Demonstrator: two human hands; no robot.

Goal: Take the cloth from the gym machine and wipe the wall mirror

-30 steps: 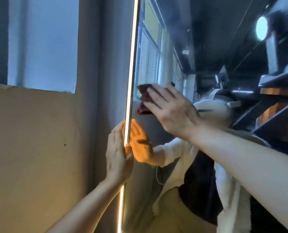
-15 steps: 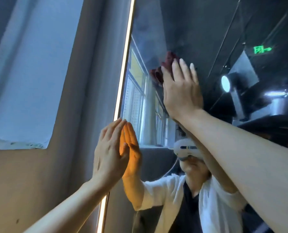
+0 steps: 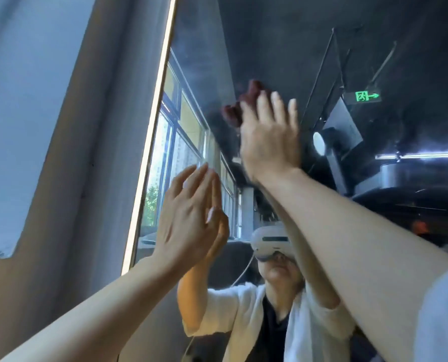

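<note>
Two hands up on the wall mirror (image 3: 283,48). Right hand (image 3: 270,137) is higher, fingers (image 3: 276,105) straight & spread, palm flat, pressing a dark red cloth (image 3: 240,105) vs the glass; cloth bunches out past the fingertips at upper left, most of it hidden behind the hand. Left hand (image 3: 189,218) lower & nearer the mirror's left edge, fingers straight and close together, holding nothing; it looks to meet its own reflection, but can't tell if palm fully touches the glass. A lit strip (image 3: 152,142) runs along the mirror's left edge, w/ grey wall (image 3: 87,152) beside it. In the reflection: person in white jacket over dark top w/ a white headset (image 3: 272,244), windows (image 3: 181,142) at left, dark ceiling w/ a green exit sign (image 3: 366,96) at upper right. White sleeve (image 3: 442,317) at bottom right corner on the right arm.
</note>
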